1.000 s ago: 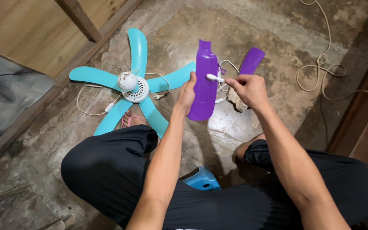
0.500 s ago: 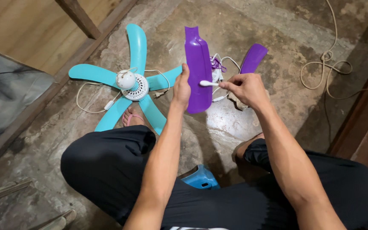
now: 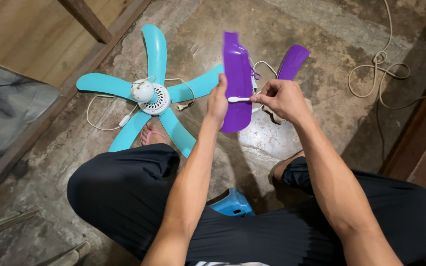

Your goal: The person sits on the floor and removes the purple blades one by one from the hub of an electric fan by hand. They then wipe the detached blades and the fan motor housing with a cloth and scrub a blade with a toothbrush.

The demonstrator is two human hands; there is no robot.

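So the left hand grips a long purple plastic fan blade by its edge, held upright over the concrete floor. The right hand pinches a small white toothbrush, bristles touching the blade. A turquoise five-blade fan lies just left.

Hidden and cut-off parts

Purple blade motion-blurred; second purple blade half-covered at six o'clock; blue stool mostly hidden beneath legs.

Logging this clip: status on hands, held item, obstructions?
Left hand grips purple fan blade, upright. Right hand holds small white brush against it. Nothing in the way; teal fan on floor beside.
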